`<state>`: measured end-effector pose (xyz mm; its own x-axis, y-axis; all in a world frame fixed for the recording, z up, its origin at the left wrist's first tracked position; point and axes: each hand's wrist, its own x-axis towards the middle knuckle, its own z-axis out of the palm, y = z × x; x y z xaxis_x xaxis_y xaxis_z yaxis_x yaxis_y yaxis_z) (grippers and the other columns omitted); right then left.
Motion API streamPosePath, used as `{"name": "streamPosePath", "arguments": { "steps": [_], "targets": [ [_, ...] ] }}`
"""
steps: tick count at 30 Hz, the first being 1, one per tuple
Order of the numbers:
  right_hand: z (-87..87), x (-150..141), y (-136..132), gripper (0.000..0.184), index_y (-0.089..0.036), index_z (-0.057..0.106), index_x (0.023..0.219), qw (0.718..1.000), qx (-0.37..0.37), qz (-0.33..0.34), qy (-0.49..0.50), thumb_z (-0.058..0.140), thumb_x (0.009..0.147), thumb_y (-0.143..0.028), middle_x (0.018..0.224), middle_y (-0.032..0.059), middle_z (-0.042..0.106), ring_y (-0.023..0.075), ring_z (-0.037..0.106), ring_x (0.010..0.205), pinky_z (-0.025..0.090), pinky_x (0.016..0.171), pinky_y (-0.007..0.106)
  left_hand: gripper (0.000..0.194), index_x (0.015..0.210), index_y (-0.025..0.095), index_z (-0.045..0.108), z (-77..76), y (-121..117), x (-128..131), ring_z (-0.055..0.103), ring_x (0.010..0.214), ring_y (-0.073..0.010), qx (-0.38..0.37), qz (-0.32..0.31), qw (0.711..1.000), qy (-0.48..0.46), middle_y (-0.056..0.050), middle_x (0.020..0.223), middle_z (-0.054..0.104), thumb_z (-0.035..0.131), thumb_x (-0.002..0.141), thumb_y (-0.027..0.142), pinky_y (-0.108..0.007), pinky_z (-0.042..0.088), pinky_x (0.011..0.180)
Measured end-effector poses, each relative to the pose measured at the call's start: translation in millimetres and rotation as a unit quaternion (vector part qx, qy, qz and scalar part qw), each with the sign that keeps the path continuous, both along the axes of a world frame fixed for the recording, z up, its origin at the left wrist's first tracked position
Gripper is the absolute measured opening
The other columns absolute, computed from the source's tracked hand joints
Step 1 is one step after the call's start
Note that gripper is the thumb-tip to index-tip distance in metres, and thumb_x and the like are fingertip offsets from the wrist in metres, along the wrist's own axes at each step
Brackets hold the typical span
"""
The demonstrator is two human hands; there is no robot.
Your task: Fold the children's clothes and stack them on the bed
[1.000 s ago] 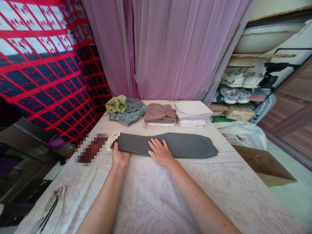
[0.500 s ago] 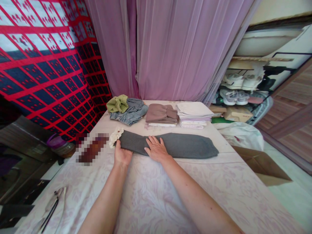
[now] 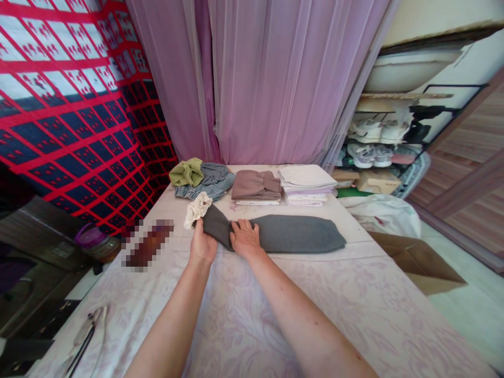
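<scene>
A dark grey garment (image 3: 301,233), folded into a long strip, lies across the bed in front of me. At its left end is a cream ruffled trim (image 3: 198,209). My left hand (image 3: 203,245) grips that end, thumb on top and fingers underneath, and holds it raised off the sheet. Between the two hands the cloth bends upward. My right hand (image 3: 246,237) rests flat on the strip just right of the bend, its fingers slightly spread.
Behind the garment lie a green cloth piece (image 3: 186,172) on blue denim (image 3: 214,181), a brown folded garment (image 3: 255,185) on white cloth, and a white folded stack (image 3: 307,178). Glasses (image 3: 88,331) lie front left. An open cardboard box (image 3: 417,262) stands beyond the right edge.
My left hand has lifted the ruffled end, which lay flat before, up and a little to the right. The right hand stays on the cloth. The view has shifted slightly.
</scene>
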<state>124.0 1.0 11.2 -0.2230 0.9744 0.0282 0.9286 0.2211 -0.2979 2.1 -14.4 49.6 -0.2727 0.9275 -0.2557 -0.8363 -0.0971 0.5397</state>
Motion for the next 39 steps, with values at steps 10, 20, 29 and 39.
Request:
{"name": "streamPosePath", "arguments": {
  "steps": [10,20,29,39],
  "targets": [
    [2.9,-12,6,0.051,-0.034,0.042,0.138,0.999,-0.030,-0.021,-0.012,0.035,0.088,-0.031,0.137,0.0153,0.044,0.0324,0.034,0.126,0.018,0.096,0.071,0.042,0.105,0.015,0.066,-19.9,0,-27,0.067,0.088,-0.0213,-0.039,0.022,0.997,-0.059,-0.009,0.094,0.072,0.033,0.096,0.039,-0.042,0.047,0.092],
    [0.3,-10,1,0.058,-0.036,0.027,0.145,0.999,-0.026,-0.020,0.004,0.037,0.089,-0.033,0.155,0.0105,0.019,0.0343,0.019,0.138,0.016,0.099,0.071,0.053,0.112,0.018,0.064,-43.8,6,-43,0.066,0.086,-0.0227,-0.077,0.030,0.991,-0.105,-0.009,0.090,0.071,0.020,0.096,0.044,-0.043,0.047,0.088],
    [-1.3,-15,7,0.049,-0.037,0.041,0.138,0.997,-0.066,-0.028,-0.007,0.037,0.089,-0.033,0.154,0.0082,0.023,0.0365,0.012,0.141,0.008,0.098,0.075,0.048,0.110,0.016,0.065,-33.7,3,-36,0.066,0.092,-0.0237,-0.048,0.004,0.995,-0.084,-0.010,0.096,0.071,0.028,0.096,0.044,-0.045,0.047,0.091],
    [2.0,5,-12,0.053,-0.021,0.035,0.143,0.999,0.034,0.024,0.025,0.033,0.093,-0.038,0.153,0.0082,0.027,0.0234,0.015,0.142,0.002,0.112,0.057,0.039,0.115,0.017,0.064,4.5,4,-7,0.064,0.104,-0.0200,0.005,-0.041,0.999,0.033,-0.009,0.111,0.069,0.037,0.097,0.037,-0.035,0.047,0.096]
  ]
}}
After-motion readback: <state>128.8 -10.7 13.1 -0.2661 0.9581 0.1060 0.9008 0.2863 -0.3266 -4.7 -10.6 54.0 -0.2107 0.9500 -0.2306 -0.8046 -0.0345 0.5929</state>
